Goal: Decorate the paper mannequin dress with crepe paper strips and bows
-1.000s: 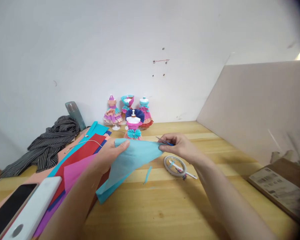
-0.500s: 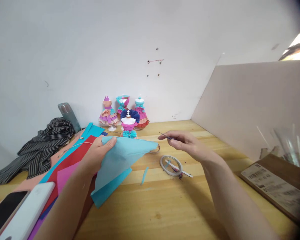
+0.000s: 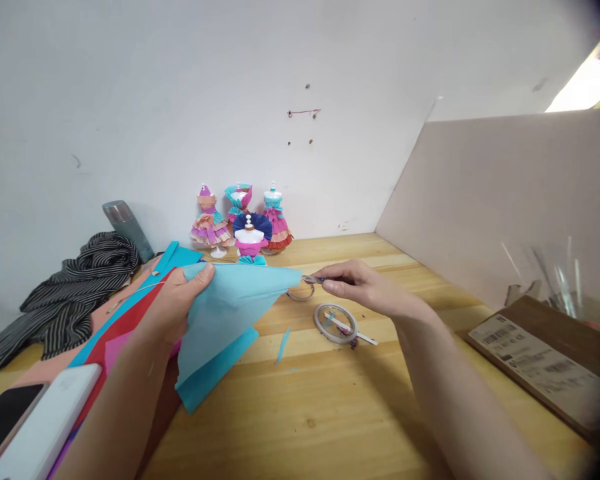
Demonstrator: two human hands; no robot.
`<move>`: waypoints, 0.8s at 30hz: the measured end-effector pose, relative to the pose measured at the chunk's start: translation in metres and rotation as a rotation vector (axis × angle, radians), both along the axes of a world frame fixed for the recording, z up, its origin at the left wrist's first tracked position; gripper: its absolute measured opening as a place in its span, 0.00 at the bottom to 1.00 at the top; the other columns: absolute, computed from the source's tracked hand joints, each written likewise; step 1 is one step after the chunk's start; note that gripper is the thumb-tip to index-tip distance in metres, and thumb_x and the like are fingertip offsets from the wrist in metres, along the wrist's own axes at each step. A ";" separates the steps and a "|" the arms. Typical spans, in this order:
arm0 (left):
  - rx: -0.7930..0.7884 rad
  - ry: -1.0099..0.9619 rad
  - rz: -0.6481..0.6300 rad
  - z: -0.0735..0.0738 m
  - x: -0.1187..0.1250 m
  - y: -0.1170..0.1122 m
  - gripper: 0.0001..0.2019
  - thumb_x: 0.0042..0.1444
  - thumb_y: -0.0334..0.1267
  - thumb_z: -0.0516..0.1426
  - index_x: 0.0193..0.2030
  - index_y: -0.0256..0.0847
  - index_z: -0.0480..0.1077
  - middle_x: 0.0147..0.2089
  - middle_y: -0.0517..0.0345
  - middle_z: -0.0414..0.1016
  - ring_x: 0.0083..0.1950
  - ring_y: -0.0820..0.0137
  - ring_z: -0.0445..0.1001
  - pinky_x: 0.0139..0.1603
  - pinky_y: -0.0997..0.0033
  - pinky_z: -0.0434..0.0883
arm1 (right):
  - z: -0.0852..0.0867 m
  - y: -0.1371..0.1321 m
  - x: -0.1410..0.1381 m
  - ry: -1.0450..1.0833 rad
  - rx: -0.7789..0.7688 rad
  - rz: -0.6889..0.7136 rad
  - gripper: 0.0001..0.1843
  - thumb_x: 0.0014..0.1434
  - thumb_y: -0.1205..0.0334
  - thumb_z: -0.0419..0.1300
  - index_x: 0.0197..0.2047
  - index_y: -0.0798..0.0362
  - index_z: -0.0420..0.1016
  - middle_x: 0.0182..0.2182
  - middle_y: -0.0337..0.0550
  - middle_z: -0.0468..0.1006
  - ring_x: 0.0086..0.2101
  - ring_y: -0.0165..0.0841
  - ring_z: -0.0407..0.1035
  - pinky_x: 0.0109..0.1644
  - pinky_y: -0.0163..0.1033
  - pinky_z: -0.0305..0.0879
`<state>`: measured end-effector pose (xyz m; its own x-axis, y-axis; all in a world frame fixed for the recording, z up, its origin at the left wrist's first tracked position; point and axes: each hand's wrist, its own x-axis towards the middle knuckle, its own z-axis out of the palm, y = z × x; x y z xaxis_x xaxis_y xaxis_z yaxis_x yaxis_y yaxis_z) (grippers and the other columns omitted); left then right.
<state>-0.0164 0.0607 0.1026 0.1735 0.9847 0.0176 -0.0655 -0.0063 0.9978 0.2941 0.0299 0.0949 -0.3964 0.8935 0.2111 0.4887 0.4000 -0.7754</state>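
Left hand (image 3: 183, 293) pinches the upper left edge of a sheet of blue paper (image 3: 237, 300), thumb on the near face, fingers out of sight behind. Opposite it, the right hand (image 3: 360, 287) holds what look like small scissors (image 3: 314, 279), their tip at the paper's right-hand corner (whether metal and paper touch, I cannot tell).

Trouble would most likely start at that corner. Only the left hand appears to support the sheet, so the far end could bend away from the blades, leaving a ragged or crooked edge. Thin paper pulled too hard between the hands might also tear or crease. A slip of the scissors could nick the loose lower layer, because the two layers do not line up. Close behind the corner lies a brown ring (image 3: 300, 298), which the tip might knock if it dipped.

As for the paper, it is held up in front of the person, above the wooden table (image 3: 305, 427), left of centre. It tapers to a blunt point at right. Its upper face is pale, matt blue with faint wrinkles; beneath, a brighter turquoise flap (image 3: 220, 367) slants down toward the tabletop. It looks light, soft and easily creased.
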 end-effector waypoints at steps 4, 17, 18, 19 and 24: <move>-0.005 0.005 0.005 0.001 0.001 -0.001 0.19 0.45 0.50 0.65 0.41 0.39 0.76 0.31 0.56 0.81 0.32 0.65 0.79 0.32 0.70 0.76 | -0.001 0.000 -0.004 0.026 -0.005 -0.003 0.22 0.59 0.47 0.57 0.44 0.55 0.80 0.33 0.44 0.79 0.33 0.37 0.69 0.35 0.40 0.64; -0.056 0.042 0.032 0.003 0.005 -0.005 0.17 0.43 0.51 0.65 0.32 0.37 0.76 0.32 0.53 0.81 0.30 0.63 0.79 0.30 0.68 0.77 | 0.006 -0.005 -0.016 0.011 -0.013 0.004 0.26 0.59 0.41 0.53 0.32 0.57 0.76 0.21 0.36 0.60 0.23 0.26 0.50 0.25 0.35 0.47; -0.067 0.041 0.030 0.003 0.005 -0.005 0.17 0.43 0.50 0.65 0.33 0.38 0.76 0.31 0.53 0.81 0.30 0.63 0.79 0.30 0.68 0.77 | 0.006 -0.006 -0.018 0.012 -0.018 0.004 0.26 0.59 0.41 0.52 0.30 0.57 0.75 0.21 0.35 0.59 0.23 0.26 0.49 0.25 0.35 0.47; -0.072 0.040 0.029 0.003 0.005 -0.004 0.18 0.44 0.50 0.65 0.35 0.38 0.76 0.31 0.53 0.81 0.31 0.62 0.79 0.30 0.67 0.77 | 0.007 -0.006 -0.019 0.016 -0.022 0.002 0.26 0.58 0.40 0.52 0.29 0.57 0.74 0.21 0.35 0.58 0.23 0.26 0.49 0.26 0.35 0.47; -0.037 0.050 0.022 0.000 0.003 -0.001 0.19 0.44 0.50 0.65 0.38 0.38 0.77 0.31 0.54 0.81 0.32 0.62 0.79 0.31 0.67 0.77 | 0.005 -0.004 -0.019 0.028 -0.022 -0.025 0.28 0.57 0.39 0.53 0.29 0.57 0.75 0.22 0.39 0.65 0.24 0.28 0.54 0.27 0.35 0.50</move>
